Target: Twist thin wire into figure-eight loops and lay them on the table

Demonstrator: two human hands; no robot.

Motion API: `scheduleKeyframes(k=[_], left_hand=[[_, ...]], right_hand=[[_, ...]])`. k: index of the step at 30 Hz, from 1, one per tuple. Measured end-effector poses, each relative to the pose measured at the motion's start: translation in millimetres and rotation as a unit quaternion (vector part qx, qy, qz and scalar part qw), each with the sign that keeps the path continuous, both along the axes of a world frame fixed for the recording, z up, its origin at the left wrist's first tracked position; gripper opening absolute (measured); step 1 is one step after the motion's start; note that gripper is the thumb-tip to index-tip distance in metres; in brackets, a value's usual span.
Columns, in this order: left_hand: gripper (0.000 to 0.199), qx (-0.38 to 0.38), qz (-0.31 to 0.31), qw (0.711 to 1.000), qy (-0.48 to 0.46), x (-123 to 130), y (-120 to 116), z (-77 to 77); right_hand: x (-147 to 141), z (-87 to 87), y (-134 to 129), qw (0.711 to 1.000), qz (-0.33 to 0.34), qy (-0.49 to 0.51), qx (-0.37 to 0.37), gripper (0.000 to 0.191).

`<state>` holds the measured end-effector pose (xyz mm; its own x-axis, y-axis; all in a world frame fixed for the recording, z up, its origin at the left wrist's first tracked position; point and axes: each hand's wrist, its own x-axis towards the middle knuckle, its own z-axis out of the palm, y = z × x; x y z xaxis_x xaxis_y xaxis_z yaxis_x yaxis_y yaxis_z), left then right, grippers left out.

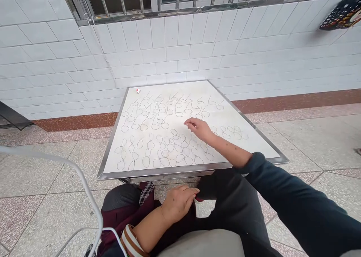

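Over the middle of a white board (254, 148) with a metal edge, my right hand (199, 128) has its thumb and fingertips pinched together. Whatever sits in that pinch, if anything, is too small to make out. Thin dark looped lines cover much of the board: shapes like 6s (179, 114) in the far rows and shapes like 8s (132, 144) in the near rows. Whether they are drawn or laid on the surface I cannot tell. My left hand (179, 202) rests low above my lap, fingers bent and pressed together, their inside hidden.
A small red and white item (138, 91) lies at the board's far left corner. Behind stands a white tiled wall (169, 53) with a barred window (177, 1). A patterned bag (340, 16) hangs at upper right. A white curved tube (81, 176) crosses the left side.
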<state>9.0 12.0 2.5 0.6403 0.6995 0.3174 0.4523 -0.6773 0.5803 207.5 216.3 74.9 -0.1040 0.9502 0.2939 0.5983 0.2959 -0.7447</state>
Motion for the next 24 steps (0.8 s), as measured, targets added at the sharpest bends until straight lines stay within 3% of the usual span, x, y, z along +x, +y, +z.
scheduleKeyframes(k=[5,12,17,24], left_hand=[[0.031,0.019,0.015,1.000,-0.005,-6,8,-2.9],[0.033,0.028,0.016,0.999,-0.030,-8,13,-4.2],[0.031,0.014,0.040,0.997,-0.071,-11,17,0.7],[0.032,-0.042,0.068,0.991,-0.106,-14,18,4.8]], right_hand=[[-23,-6.9,47,0.993,0.050,-0.102,-0.029,0.020],[-63,-21.3,82,0.975,0.128,-0.175,-0.051,0.012],[-77,-34.7,93,0.959,0.153,-0.233,-0.046,0.009],[-75,-43.7,94,0.950,0.167,-0.264,-0.017,0.012]])
